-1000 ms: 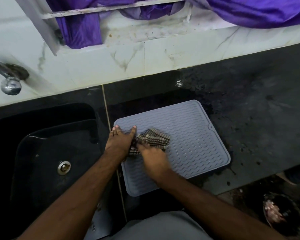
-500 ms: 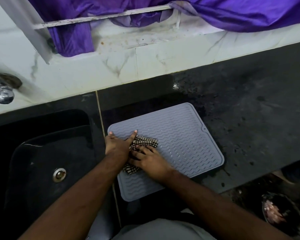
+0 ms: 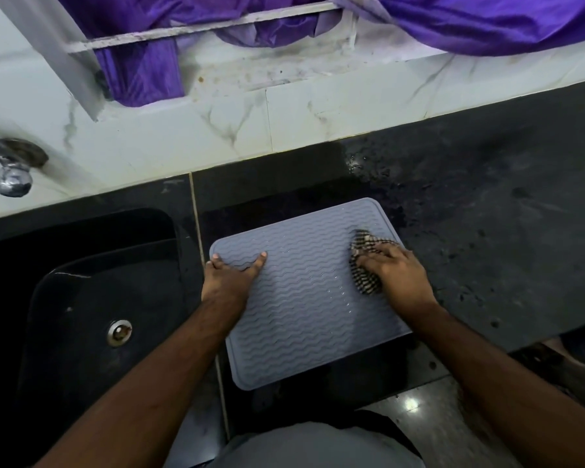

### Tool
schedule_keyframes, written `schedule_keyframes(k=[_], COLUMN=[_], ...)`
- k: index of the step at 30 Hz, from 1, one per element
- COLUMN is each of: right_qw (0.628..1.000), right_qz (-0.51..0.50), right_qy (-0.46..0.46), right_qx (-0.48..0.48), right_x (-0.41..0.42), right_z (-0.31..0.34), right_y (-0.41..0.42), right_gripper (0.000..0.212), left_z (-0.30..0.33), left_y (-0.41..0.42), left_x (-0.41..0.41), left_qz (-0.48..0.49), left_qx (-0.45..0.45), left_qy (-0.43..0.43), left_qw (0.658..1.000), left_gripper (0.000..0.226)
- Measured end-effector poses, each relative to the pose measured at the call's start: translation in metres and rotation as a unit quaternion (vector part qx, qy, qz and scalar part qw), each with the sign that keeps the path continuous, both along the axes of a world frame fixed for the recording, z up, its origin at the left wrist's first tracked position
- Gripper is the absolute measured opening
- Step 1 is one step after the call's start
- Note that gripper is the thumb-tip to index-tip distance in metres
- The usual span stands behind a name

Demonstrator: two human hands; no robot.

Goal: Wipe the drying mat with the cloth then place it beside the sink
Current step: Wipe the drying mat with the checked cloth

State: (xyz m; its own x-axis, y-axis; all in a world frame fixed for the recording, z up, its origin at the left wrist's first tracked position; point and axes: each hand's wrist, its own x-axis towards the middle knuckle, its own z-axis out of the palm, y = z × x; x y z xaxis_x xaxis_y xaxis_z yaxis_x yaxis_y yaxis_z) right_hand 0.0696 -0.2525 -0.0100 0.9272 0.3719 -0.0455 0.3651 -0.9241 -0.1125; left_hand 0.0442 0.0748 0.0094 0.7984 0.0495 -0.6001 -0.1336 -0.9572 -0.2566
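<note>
Drying mat (image 3: 304,292): grey, wavy-ribbed, flat on the black counter (image 3: 487,238) at frame centre, just right of the sink (image 3: 92,298).
Left hand (image 3: 228,280): flat on the mat's upper-left corner, thumb spread from the fingers.
Right hand (image 3: 397,275): fingers curled together, pressing the checked cloth (image 3: 363,261) at the mat's right edge; cloth bunched under and left of the fingertips.

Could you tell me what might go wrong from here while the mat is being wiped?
The right hand presses the checked cloth at the drying mat's right edge; a longer stroke could drag it onto the gritty, wet-looking counter and bring dirt back. The left hand pins only the corner beside the sink, so the mat might slide or buckle.
</note>
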Motion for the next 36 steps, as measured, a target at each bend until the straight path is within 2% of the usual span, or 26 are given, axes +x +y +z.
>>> schedule_keyframes(k=[3, 7, 11, 17, 21, 24, 26, 28, 29, 33, 34, 36], right_qw=[0.995, 0.972, 0.981, 0.987, 0.980, 0.919, 0.865, 0.820, 0.805, 0.751, 0.751, 0.780], right_qz=[-0.089, -0.200, -0.156, -0.084, -0.036, -0.085, -0.138, -0.183, -0.203, -0.292, -0.300, -0.292], right_qy=[0.044, 0.124, 0.104, 0.132, 0.144, 0.238, 0.262, 0.244, 0.229, 0.152, 0.125, 0.063], right_qx=[0.010, 0.003, -0.051, -0.037, 0.133, 0.303, 0.406, 0.484, 0.509, 0.572, 0.575, 0.549], right_x=[0.001, -0.011, -0.036, -0.065, -0.085, -0.087, -0.078, -0.069, -0.065, -0.043, -0.037, -0.025], right_z=[-0.001, -0.002, -0.003, 0.003, 0.012, 0.020, 0.029, 0.042, 0.049, 0.068, 0.068, 0.062], right_y=[0.006, 0.052, 0.109, 0.190, 0.221, 0.225, 0.213, 0.193, 0.181, 0.129, 0.119, 0.105], right_gripper=[0.051, 0.069, 0.059, 0.054, 0.052, 0.042, 0.044, 0.044, 0.042, 0.030, 0.029, 0.028], left_z=[0.003, 0.004, 0.004, 0.001, -0.001, -0.003, -0.001, 0.001, 0.001, 0.002, 0.002, 0.000], left_y=[0.003, 0.014, 0.021, 0.018, 0.024, 0.031, 0.035, 0.036, 0.035, 0.025, 0.023, 0.022], left_x=[-0.001, -0.006, -0.006, -0.003, -0.003, -0.007, -0.010, -0.011, -0.011, -0.008, -0.007, -0.008], left_qz=[-0.002, 0.005, 0.015, 0.016, 0.023, 0.031, 0.027, 0.018, 0.008, -0.035, -0.043, -0.057], left_qx=[-0.020, -0.063, -0.091, -0.074, -0.094, -0.121, -0.117, -0.103, -0.093, -0.043, -0.033, -0.020], left_qy=[-0.013, -0.030, -0.025, -0.037, -0.043, -0.071, -0.068, -0.056, -0.052, -0.043, -0.043, -0.054], left_qw=[1.000, 0.998, 0.995, 0.996, 0.994, 0.990, 0.990, 0.993, 0.994, 0.998, 0.998, 0.997], left_gripper=[0.103, 0.116, 0.117, 0.102, 0.099, 0.092, 0.109, 0.127, 0.127, 0.104, 0.103, 0.102])
